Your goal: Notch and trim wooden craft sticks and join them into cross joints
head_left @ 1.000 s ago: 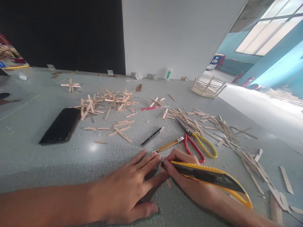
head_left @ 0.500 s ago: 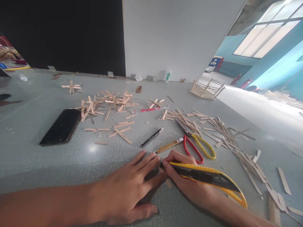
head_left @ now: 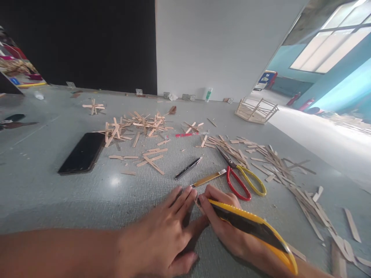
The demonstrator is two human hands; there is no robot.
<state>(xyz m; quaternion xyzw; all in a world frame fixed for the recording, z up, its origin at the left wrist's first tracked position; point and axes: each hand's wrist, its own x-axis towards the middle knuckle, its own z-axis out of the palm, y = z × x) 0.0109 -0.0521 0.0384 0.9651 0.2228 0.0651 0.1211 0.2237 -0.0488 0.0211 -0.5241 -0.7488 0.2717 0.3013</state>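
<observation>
My right hand grips a yellow and black utility knife, its handle slanting back toward the lower right. The knife's tip points down at a small wooden craft stick, mostly covered by my fingers. My left hand lies on the table with its fingers stretched out, the fingertips pressing beside the knife tip on the stick. Just beyond the fingertips is a flat yellowish strip with a metal end. A black pen and scissors with red and yellow handles lie near it.
A black phone lies at left. Joined craft sticks are heaped behind it, and loose sticks trail along the right. A stick frame and a glue tube stand at the back, near an upright panel.
The knife's handle end has swung down and slightly left in my right hand. My left hand stays pressed at nearly the same place. The whole view has shifted slightly.
</observation>
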